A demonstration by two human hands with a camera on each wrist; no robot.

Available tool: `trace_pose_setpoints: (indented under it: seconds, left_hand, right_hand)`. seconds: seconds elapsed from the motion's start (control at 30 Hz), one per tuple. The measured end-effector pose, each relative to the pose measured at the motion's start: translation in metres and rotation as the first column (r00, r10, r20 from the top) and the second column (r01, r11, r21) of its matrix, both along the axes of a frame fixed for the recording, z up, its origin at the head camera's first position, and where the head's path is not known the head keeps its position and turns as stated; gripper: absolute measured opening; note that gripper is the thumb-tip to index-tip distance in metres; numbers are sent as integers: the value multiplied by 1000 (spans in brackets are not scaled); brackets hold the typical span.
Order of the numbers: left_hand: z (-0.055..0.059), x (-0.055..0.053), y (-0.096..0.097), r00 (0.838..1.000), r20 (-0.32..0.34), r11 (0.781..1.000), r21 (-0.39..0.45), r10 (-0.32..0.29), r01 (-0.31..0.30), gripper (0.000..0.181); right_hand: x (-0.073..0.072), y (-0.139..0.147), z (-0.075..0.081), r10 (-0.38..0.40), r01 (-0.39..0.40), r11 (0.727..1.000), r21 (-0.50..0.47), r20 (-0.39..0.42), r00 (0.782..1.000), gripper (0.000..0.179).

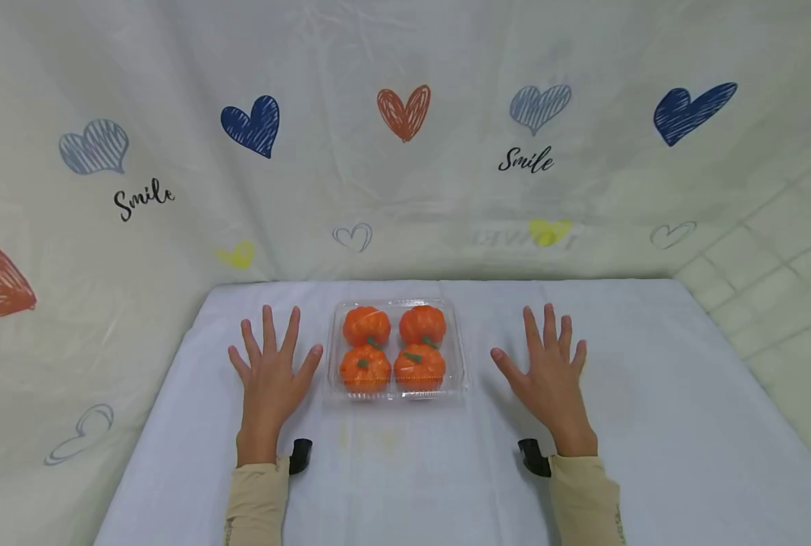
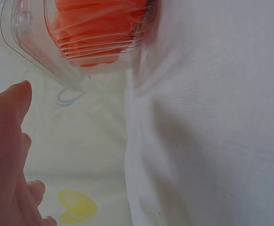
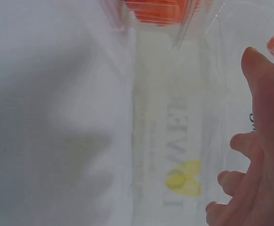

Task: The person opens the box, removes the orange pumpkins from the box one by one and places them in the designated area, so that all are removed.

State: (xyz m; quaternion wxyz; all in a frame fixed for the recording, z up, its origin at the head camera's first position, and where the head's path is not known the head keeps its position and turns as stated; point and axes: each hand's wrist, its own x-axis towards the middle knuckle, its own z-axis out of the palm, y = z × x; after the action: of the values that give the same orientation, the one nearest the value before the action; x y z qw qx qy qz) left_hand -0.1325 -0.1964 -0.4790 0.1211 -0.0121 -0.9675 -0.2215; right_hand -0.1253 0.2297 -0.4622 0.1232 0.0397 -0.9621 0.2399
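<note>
A clear plastic clamshell box stands near the back of the table, between the two hands. Inside it sit several small orange pumpkins with green stems, in two rows. To the box's left is my left hand, palm down, its fingers spread and nothing held. My right hand is likewise spread on the right side, farther from the box. Both wrist views show a gap between the thumb and the box's ribbed wall. Shadows on the cloth suggest that the hands are raised above it.
A white cloth covers the table. Behind and beside it hangs a pale curtain printed with hearts and words. A black wrist piece juts from the left sleeve, and another from the right.
</note>
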Motion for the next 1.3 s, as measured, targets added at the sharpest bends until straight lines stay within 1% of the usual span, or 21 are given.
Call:
trace_pose_setpoints:
  seconds: [0.1,0.2,0.33,0.43,0.5,0.7,0.77,0.83,0.9,0.97,1.03,1.1,1.2,1.23,1.3]
  left_hand:
    - [2,-1,0,1000,18,1000,19,-6,5,81]
    - [2,-1,1,1000,20,999,34,-9,9,81]
    - [2,0,3,1000,11,999,53,-10,10,82]
    - [2,0,4,1000,3,998,67,-10,10,82]
    - [2,0,4,1000,2,997,79,-10,10,82]
    - [6,0,8,1000,-9,991,137,-11,12,84]
    - [7,-1,10,1000,-22,984,175,-16,19,84]
    - [8,0,12,999,-33,973,227,-25,32,85]
    - [9,1,14,998,-40,957,286,-38,48,87]
    - [9,4,17,998,-42,935,350,-50,62,88]
    - [9,8,20,997,-43,907,415,-56,69,90]
    - [8,14,22,997,-50,874,480,-61,78,91]
    - [6,23,29,996,-47,810,580,-73,87,93]
    - [4,26,32,996,-40,785,614,-79,87,93]
    - [0,32,38,993,-55,722,683,-102,112,92]
  right_hand:
    - [2,-5,1,39,-38,997,-60,24,999,95]
    - [5,-13,4,98,-93,986,-138,30,995,95]
    - [7,-24,5,201,-184,949,-256,39,979,95]
    - [8,-32,3,263,-227,917,-328,71,962,98]
    - [9,-38,2,288,-234,901,-365,100,952,100]
    - [12,-50,-3,335,-216,857,-467,189,923,106]
    - [13,-53,-5,344,-204,849,-488,216,914,108]
    - [14,-56,-6,345,-189,849,-494,247,905,107]
    - [15,-58,-7,345,-176,852,-493,275,897,106]
    - [15,-60,-8,344,-166,854,-493,294,892,104]
    - [15,-62,-8,345,-163,854,-494,303,888,103]
    - [15,-63,-9,350,-165,851,-499,304,886,104]
    - [15,-63,-11,355,-169,847,-505,299,886,107]
    - [14,-63,-12,361,-175,842,-511,292,886,108]
    - [14,-64,-15,372,-186,834,-520,280,885,111]
